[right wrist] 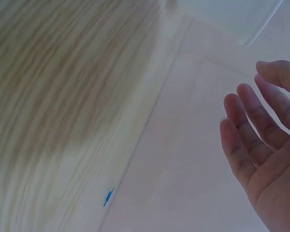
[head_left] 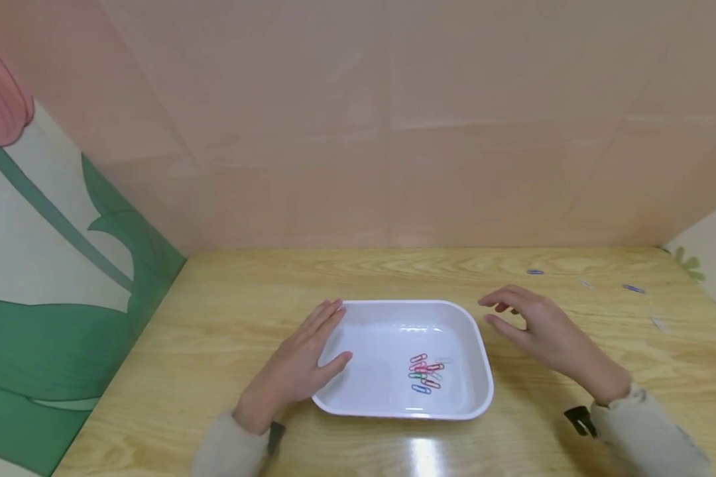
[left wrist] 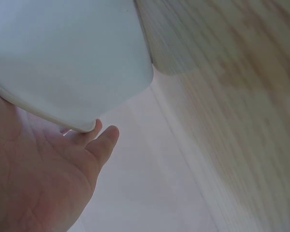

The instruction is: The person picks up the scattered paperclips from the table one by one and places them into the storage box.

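Observation:
A white tray stands on the wooden table, and a small heap of coloured paper clips lies inside it, right of centre. My left hand rests over the tray's left rim with fingers extended and thumb apart. In the left wrist view, the palm is against the tray's edge. Just right of the tray, my right hand hovers above the table, fingers loosely bent and holding nothing. The right wrist view shows that hand apart from the tray.
Right of the tray lie loose paper clips: a blue one, another blue one, a pale one and a second pale one. A pinkish covered wall borders the table's far edge.

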A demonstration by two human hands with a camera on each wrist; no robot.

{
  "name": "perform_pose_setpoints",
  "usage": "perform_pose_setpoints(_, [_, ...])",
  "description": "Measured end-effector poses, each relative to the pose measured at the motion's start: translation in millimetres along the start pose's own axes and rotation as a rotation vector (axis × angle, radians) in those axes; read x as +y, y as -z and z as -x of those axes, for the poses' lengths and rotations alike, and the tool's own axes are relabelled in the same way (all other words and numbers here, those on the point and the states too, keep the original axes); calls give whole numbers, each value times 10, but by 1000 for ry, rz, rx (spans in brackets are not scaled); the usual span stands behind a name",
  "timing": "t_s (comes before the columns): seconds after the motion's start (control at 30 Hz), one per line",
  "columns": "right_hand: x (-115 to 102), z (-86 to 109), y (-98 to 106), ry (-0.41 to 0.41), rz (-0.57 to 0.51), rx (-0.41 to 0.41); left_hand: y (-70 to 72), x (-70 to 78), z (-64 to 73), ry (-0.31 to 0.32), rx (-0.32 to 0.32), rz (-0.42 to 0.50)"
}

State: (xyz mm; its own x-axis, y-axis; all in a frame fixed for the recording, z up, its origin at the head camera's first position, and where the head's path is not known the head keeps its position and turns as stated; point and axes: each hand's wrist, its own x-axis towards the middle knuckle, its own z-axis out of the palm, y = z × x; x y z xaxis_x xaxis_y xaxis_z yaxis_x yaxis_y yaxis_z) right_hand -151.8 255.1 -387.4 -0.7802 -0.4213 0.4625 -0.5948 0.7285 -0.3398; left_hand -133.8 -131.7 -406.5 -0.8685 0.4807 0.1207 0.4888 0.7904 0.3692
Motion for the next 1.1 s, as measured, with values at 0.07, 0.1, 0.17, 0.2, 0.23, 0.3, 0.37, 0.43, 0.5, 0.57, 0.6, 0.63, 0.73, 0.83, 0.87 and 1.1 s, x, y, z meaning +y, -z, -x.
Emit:
perform_pose_setpoints(0.07, [54, 1, 16, -5, 14, 1, -2, -3, -2, -2, 0, -3])
perform_pose_setpoints(0.1, [83, -2, 24, -6, 18, 1, -3, -5, -4, -3, 0, -2])
perform_pose_setpoints(0.17, [139, -7, 37, -10, 23, -2, -4, -6, 0, -2, 1, -3])
perform_pose_setpoints(0.2, [167, -12, 42, -11, 23, -4, -5, -8, 2, -2, 0, -4])
perform_pose_setpoints(0.23, [199, -13, 46, -12, 25, -8, -5, -8, 3, -2, 0, -4])
perform_pose_setpoints(0.3, [262, -18, 51, -8, 28, -9, -4, -8, 5, -1, -1, -6])
perform_pose_setpoints(0.37, [330, -17, 53, -7, 33, -10, -4, -7, 6, 0, -4, -6])
perform_pose_setpoints(0.43, [389, -17, 60, -11, 45, -16, -5, -4, 5, 1, -4, -7])
perform_pose_setpoints(0.5, [446, -14, 66, -15, 50, -22, -6, -1, 2, 3, -5, -6])
perform_pose_setpoints(0.57, [501, -15, 71, -15, 53, -25, -5, 1, -2, 2, -3, -7])
perform_pose_setpoints(0.6, [526, -16, 75, -18, 54, -26, -5, 2, -4, 3, -4, -9])
perform_pose_setpoints(0.63, [554, -14, 79, -22, 54, -29, -4, 4, -5, 4, -4, -11])
perform_pose_setpoints(0.73, [643, -17, 93, -36, 58, -35, -2, 9, -11, 3, -4, -17])
perform_pose_setpoints(0.83, [728, -21, 116, -71, 68, -52, -4, 12, -17, 4, -2, -18])
perform_pose_setpoints(0.87, [756, -25, 124, -84, 69, -59, -5, 13, -18, 3, -2, -18])
perform_pose_setpoints(1.1, [881, -56, 147, -128, 74, -114, 0, 31, -24, 4, -4, -6])
